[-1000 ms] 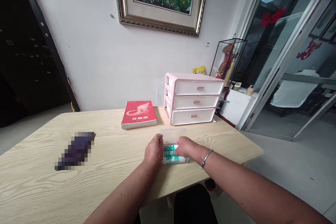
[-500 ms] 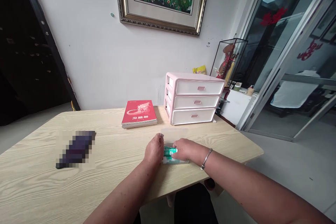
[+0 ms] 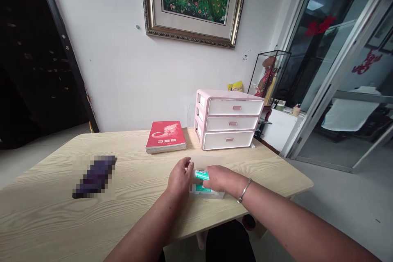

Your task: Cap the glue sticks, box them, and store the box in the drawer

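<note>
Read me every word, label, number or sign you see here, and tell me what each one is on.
No text reads clearly enough to quote.
Red book: large white characters, too blurred; other lines too small.
Green items in the clear box: print too small.
Wall marks: too small to identify.
Yellow packet: any print too small.
Red cut-out at far right: unclear whether a character.

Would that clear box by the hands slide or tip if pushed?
The clear box would probably slide rather than tip: it sits low and flat on the table. It looks thin-walled, so it may flex if squeezed.
</note>
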{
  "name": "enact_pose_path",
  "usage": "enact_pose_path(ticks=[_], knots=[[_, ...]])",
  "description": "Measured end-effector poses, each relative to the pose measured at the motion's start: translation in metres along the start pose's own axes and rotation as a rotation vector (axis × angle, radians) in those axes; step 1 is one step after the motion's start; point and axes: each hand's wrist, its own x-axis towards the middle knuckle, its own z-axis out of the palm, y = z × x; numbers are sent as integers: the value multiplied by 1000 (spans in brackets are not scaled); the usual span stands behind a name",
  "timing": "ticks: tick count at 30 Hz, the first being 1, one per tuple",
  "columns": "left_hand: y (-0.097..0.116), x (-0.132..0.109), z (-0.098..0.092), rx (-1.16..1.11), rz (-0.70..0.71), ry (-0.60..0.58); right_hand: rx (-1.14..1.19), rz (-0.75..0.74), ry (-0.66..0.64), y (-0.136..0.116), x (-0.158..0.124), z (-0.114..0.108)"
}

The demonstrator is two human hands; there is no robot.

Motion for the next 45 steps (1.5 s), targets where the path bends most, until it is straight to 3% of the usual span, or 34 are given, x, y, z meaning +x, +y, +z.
enact_pose_path(ticks=[3, 5, 9, 13, 18, 21, 26, 30, 38, 41, 45], knots=[[8, -9, -21, 19, 56, 65, 42, -14, 48, 4, -9, -5], [20, -21, -39, 73, 174, 69, 59, -89, 93, 3, -16, -6], [50, -43, -71, 148, 343, -235, 5, -360, 236, -12, -32, -2], [63, -54, -87, 133, 231, -476, -71, -507, 281, -32, -44, 8], [37, -57, -85, 149, 127, -472, 6, -560, 335, -34, -45, 22], [14, -50, -92, 159, 86, -417, 162, -484, 334, -20, -37, 21], [-27, -17, -113, 418, -102, -255, 180, -318, 119, 8, -25, 9], [-50, 9, -110, 588, -115, -266, 38, -340, 4, 14, -21, 10], [-50, 37, -83, 664, 5, -273, 42, -323, -19, 10, -15, 21], [-52, 37, -79, 690, 52, -244, 64, -251, -70, 9, -13, 21], [-59, 28, -77, 682, 82, -206, 106, -219, -38, 7, -17, 22]])
